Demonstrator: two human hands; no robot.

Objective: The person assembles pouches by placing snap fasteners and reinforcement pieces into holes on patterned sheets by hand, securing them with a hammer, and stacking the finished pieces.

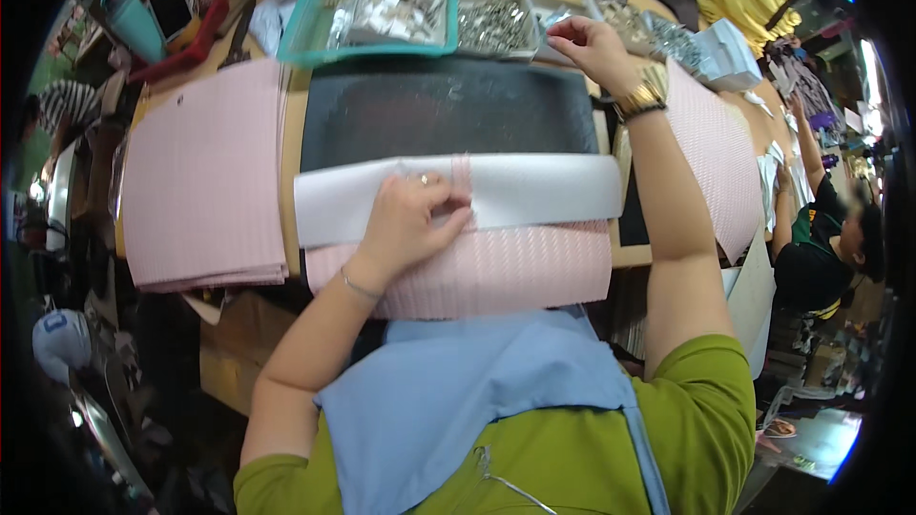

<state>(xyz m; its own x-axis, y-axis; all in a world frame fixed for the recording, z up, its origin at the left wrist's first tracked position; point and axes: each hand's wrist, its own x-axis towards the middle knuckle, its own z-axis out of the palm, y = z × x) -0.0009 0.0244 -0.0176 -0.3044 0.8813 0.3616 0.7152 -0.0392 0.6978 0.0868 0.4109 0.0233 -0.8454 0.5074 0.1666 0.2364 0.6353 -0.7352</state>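
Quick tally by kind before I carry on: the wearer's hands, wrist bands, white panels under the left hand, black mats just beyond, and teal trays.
Hands: 2 (left hand, right hand)
Wrist bands: 2 (gold band, thin bracelet)
White panel: 1
Black mat: 1
Teal tray: 1
Total: 7

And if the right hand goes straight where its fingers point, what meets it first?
Left of the right hand, probably the tray of metal parts; height is unclear, so it may pass above.
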